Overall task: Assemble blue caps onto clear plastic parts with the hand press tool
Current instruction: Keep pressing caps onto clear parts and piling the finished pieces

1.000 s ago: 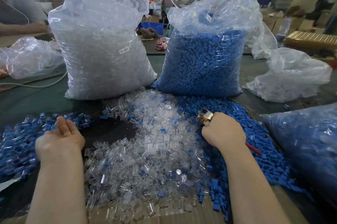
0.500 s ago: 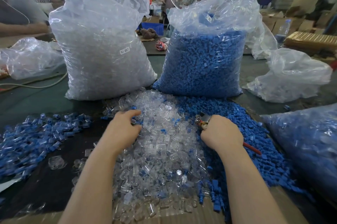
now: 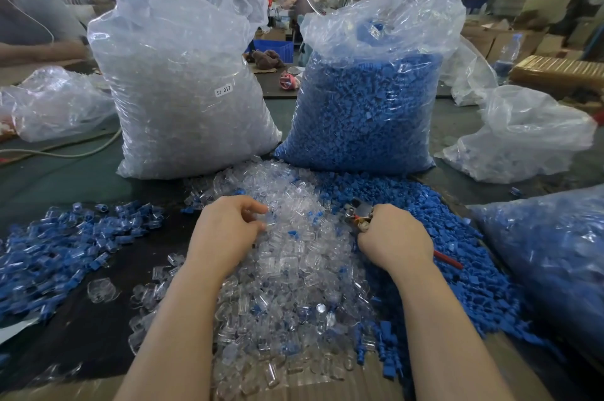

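Down on the table, the left hand (image 3: 228,230) rests on the pile of clear plastic parts (image 3: 294,270), fingers curled and pinching at a clear piece. Just beside it, the right hand (image 3: 395,240) grips the hand press tool (image 3: 359,214), whose metal head pokes out above the knuckles. Loose blue caps (image 3: 441,237) lie heaped around that hand, and capped pieces (image 3: 65,247) spread out at far left.

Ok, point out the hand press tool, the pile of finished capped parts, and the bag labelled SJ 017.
hand press tool (image 3: 359,213): head view, metal head above the right hand.
finished capped parts (image 3: 65,247): head view, pile's middle.
bag labelled SJ 017 (image 3: 183,80): head view, front face.
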Demonstrator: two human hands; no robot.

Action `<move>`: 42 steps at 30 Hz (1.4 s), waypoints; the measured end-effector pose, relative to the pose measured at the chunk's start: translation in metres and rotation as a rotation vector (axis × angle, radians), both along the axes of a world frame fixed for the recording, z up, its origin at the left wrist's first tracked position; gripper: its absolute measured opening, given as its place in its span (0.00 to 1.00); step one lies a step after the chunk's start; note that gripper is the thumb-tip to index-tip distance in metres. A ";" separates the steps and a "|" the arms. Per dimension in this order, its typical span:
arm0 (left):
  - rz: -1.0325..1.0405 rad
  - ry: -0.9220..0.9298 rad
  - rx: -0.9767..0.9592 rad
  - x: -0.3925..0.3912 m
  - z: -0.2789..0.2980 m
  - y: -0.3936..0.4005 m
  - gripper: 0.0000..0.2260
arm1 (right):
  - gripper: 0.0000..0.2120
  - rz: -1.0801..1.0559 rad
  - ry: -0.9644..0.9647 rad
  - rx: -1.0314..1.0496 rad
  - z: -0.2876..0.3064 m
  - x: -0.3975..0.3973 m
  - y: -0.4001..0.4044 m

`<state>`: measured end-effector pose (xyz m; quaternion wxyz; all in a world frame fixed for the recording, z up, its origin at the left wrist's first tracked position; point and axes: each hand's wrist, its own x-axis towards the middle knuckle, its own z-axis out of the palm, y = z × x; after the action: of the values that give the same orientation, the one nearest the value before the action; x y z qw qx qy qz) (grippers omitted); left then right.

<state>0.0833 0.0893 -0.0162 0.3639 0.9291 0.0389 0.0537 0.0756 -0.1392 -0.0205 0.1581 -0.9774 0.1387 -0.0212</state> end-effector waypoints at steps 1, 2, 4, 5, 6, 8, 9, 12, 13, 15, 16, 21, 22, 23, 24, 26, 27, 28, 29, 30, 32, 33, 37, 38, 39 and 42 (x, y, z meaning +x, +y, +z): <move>0.002 -0.005 0.007 0.000 0.000 0.000 0.08 | 0.04 -0.003 -0.007 0.000 0.000 0.000 0.000; 0.004 -0.008 0.010 0.000 0.000 0.000 0.06 | 0.04 -0.008 -0.020 0.002 0.000 0.000 0.000; -0.010 0.015 0.011 0.000 0.000 0.000 0.05 | 0.04 -0.014 -0.058 0.010 0.001 0.000 0.000; -0.023 0.031 0.007 0.000 0.000 0.000 0.06 | 0.04 -0.013 -0.075 0.014 0.002 0.000 0.000; -0.029 0.040 0.002 0.000 0.000 0.000 0.07 | 0.04 -0.013 -0.088 0.017 0.002 0.001 0.000; -0.022 0.034 0.007 -0.001 0.001 -0.001 0.08 | 0.04 -0.017 -0.111 0.016 0.002 0.000 0.001; -0.016 0.024 0.019 -0.001 0.001 -0.001 0.08 | 0.04 -0.026 -0.124 0.014 0.002 0.000 0.001; -0.001 -0.005 0.048 0.000 -0.001 -0.001 0.07 | 0.07 -0.077 -0.167 0.012 0.005 0.000 0.001; 0.004 -0.013 0.042 0.000 -0.002 -0.001 0.06 | 0.08 -0.094 -0.175 0.010 0.006 0.000 0.000; 0.016 -0.024 -0.035 0.001 -0.001 -0.001 0.05 | 0.08 -0.112 -0.167 0.007 0.009 0.001 -0.003; 0.025 -0.026 -0.109 0.001 -0.001 -0.001 0.06 | 0.07 -0.105 -0.146 0.014 0.010 0.001 -0.005; 0.097 0.024 -0.621 0.001 0.006 0.003 0.10 | 0.04 -0.007 0.035 0.055 0.013 -0.002 -0.004; 0.095 0.043 -0.704 0.001 0.007 0.003 0.09 | 0.04 0.004 0.045 0.050 0.014 -0.003 -0.004; 0.083 0.057 -0.771 0.001 0.009 0.004 0.07 | 0.05 0.015 0.050 0.042 0.014 -0.003 -0.003; 0.065 0.063 -0.817 0.001 0.010 0.005 0.05 | 0.05 0.029 0.057 0.028 0.014 -0.003 -0.002; 0.036 0.052 -0.832 0.000 0.012 0.004 0.06 | 0.06 0.054 0.074 -0.002 0.015 -0.004 -0.002; 0.035 0.044 -0.813 0.000 0.012 0.002 0.07 | 0.06 0.059 0.080 -0.011 0.016 -0.004 -0.002; 0.039 0.037 -0.792 -0.001 0.012 0.000 0.07 | 0.06 0.063 0.085 -0.017 0.016 -0.003 -0.001; 0.043 0.032 -0.776 -0.001 0.013 -0.002 0.05 | 0.06 0.066 0.089 -0.019 0.016 -0.003 -0.001; 0.044 0.030 -0.768 -0.001 0.013 -0.003 0.04 | 0.06 0.070 0.091 -0.018 0.016 -0.003 0.000; 0.043 0.026 -0.773 -0.002 0.014 -0.006 0.03 | 0.07 0.076 0.089 -0.008 0.015 -0.003 0.000; 0.040 0.025 -0.776 -0.002 0.015 -0.007 0.03 | 0.07 0.073 0.079 0.003 0.015 -0.003 0.000; 0.011 0.014 -0.753 -0.003 0.019 -0.012 0.03 | 0.08 0.019 -0.016 0.065 0.015 -0.001 -0.003; 0.008 0.006 -0.744 -0.003 0.020 -0.013 0.03 | 0.07 0.006 -0.042 0.102 0.015 0.000 -0.004; 0.005 -0.005 -0.736 -0.003 0.022 -0.015 0.03 | 0.07 -0.006 -0.073 0.153 0.016 0.001 -0.004; -0.005 -0.029 -0.765 -0.005 0.026 -0.024 0.04 | 0.05 0.009 -0.177 0.354 0.019 0.002 -0.004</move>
<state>0.0784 0.0655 0.0100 0.6850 0.7254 0.0488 0.0475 0.0781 -0.1430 -0.0013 0.3393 -0.9292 0.1215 -0.0817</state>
